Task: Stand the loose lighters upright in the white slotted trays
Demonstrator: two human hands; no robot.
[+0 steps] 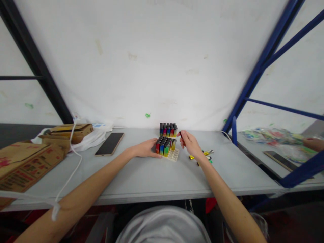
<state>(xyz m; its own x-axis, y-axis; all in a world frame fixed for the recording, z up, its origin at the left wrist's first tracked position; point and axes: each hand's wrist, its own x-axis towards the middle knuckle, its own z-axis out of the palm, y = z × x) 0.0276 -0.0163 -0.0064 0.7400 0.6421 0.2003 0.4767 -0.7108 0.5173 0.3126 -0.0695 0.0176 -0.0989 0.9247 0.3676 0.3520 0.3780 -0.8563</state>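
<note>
A white tray holds several colourful lighters standing upright in its left and back part, while bare sockets show at its front right. My left hand is at the tray's left side, its fingers and thumb apart and touching the outer lighters. Just right of the tray, my right hand pinches a dark-topped lighter above the table. Behind the tray stands a second block of upright lighters. Several loose lighters lie on the table beside my right wrist, partly hidden by it.
A phone lies at left, near cardboard boxes, white plastic and a white cable. Blue frame posts rise at right. Beyond them are plastic bags, another phone and another person's hand.
</note>
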